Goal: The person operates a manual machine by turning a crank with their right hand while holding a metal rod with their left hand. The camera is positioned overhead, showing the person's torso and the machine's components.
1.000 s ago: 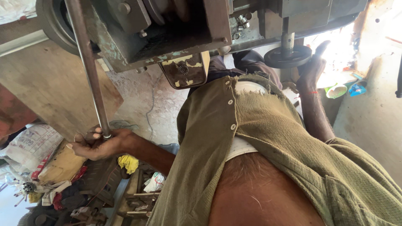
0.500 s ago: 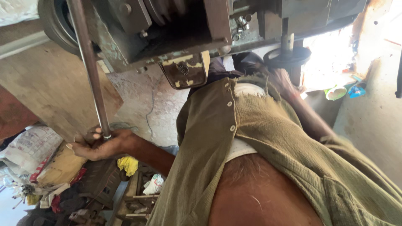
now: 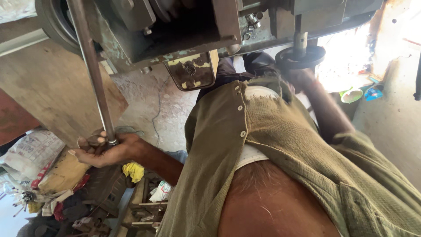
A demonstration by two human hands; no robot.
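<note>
One big grimy metal machine (image 3: 184, 35) fills the top, and an olive button shirt (image 3: 272, 145) blocks most of the middle. The long steel rod (image 3: 90, 66) runs steeply from the top edge down to the left hand (image 3: 103, 149), fingers wrapped round its lower end. The right hand (image 3: 302, 77) sits at the dark round handwheel (image 3: 300, 57); can't tell its grip. Sacks (image 3: 30, 151) and a yellow rag (image 3: 133, 170) lie below.
</note>
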